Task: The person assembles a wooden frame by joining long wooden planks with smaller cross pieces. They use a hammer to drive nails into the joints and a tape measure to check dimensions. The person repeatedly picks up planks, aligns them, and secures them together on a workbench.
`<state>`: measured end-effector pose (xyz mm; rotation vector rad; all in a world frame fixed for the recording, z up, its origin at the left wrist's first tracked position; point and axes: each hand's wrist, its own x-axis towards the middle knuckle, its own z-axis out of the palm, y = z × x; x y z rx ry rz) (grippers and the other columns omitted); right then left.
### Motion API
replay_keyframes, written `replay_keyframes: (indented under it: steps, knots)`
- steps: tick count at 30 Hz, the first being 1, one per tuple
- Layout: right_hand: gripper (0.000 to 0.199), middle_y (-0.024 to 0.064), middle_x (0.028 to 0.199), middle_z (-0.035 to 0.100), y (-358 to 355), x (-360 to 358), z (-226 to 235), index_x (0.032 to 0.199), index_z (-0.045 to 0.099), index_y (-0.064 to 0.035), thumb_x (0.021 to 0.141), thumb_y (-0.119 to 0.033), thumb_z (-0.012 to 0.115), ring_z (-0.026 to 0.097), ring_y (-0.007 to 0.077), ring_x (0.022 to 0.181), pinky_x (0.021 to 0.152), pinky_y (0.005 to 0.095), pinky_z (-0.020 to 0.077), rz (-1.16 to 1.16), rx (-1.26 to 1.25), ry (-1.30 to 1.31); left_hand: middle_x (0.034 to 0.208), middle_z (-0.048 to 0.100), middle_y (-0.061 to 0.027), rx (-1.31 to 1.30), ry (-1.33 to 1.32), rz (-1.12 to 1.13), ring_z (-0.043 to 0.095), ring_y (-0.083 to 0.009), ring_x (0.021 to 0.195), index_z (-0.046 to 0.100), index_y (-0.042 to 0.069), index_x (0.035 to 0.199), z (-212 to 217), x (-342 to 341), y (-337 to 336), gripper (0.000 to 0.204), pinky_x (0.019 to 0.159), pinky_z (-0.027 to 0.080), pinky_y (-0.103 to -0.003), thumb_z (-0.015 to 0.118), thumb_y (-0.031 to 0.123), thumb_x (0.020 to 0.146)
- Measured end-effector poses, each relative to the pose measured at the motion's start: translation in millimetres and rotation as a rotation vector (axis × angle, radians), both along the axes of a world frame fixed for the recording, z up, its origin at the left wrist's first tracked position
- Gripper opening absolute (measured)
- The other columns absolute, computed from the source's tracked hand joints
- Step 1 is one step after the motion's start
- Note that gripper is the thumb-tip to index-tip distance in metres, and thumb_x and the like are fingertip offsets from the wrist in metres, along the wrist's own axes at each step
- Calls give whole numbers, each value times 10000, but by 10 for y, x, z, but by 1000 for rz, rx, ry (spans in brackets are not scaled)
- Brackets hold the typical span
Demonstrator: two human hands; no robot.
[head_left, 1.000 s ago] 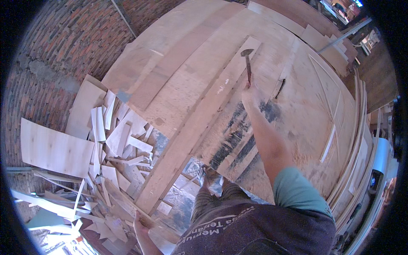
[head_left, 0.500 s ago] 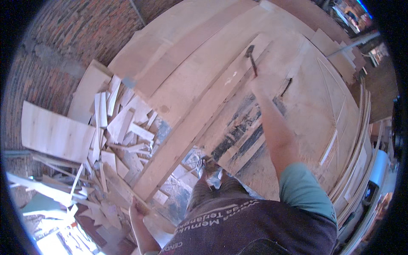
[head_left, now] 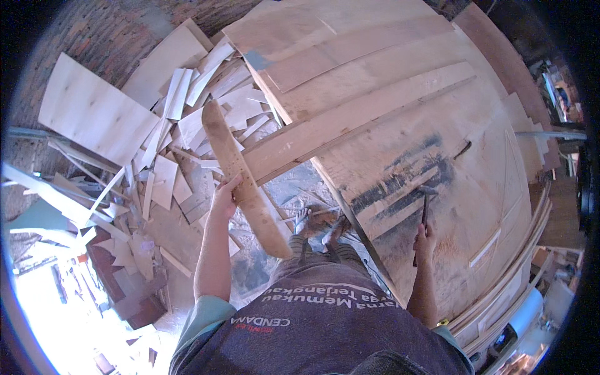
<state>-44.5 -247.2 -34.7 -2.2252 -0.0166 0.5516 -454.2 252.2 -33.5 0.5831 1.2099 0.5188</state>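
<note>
My left hand (head_left: 226,197) grips the edge of a light wooden board with rounded ends (head_left: 242,178). That board lies crosswise at the near end of a long plank (head_left: 350,128); whether the two touch I cannot tell. The plank lies on the plywood table and juts past its edge. In my right hand (head_left: 425,242) is a hammer (head_left: 426,209), held by its handle, its head over the dark-stained part of the plywood table (head_left: 487,206).
Offcuts (head_left: 169,175) lie heaped on the floor to the left, with a large pale panel (head_left: 94,112) beside them near the brick wall (head_left: 119,37). A small dark object (head_left: 462,149) lies on the table. Stacked sheets (head_left: 512,275) stand at the right.
The hammer has come back from far along the plank toward my body. My left hand has risen with the rounded board, now crosswise at the plank's end. The view has turned left.
</note>
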Motion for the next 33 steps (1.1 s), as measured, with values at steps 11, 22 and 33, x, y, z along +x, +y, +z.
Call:
replay_keyframes:
  steps: [11,22,33]
  knots:
    - [310,34,664,568,-165,-668,-186,1267,628,-90,1003,-253,644,551,140,490,439,311,443,-43,-241,-171,1108,693,-48,-16,13,-254,641,-177,1007,655,23,1203,-179,617,-307,423,858,492,-377,810,267,894]
    - [589,172,1400,602,1870,-938,671,1550,435,-265,998,-153,605,600,417,1245,1008,476,512,400,-183,-436,1036,690,-35,60,98,-312,650,-166,926,670,14,1167,-66,607,-282,460,800,528,-350,830,332,876]
    - [673,212,1245,623,2754,-846,556,1601,327,-310,987,-157,557,673,437,1010,860,538,551,629,-353,-457,1009,682,-27,61,102,-328,628,-151,876,669,34,1163,-91,580,-258,462,753,512,-335,840,344,865]
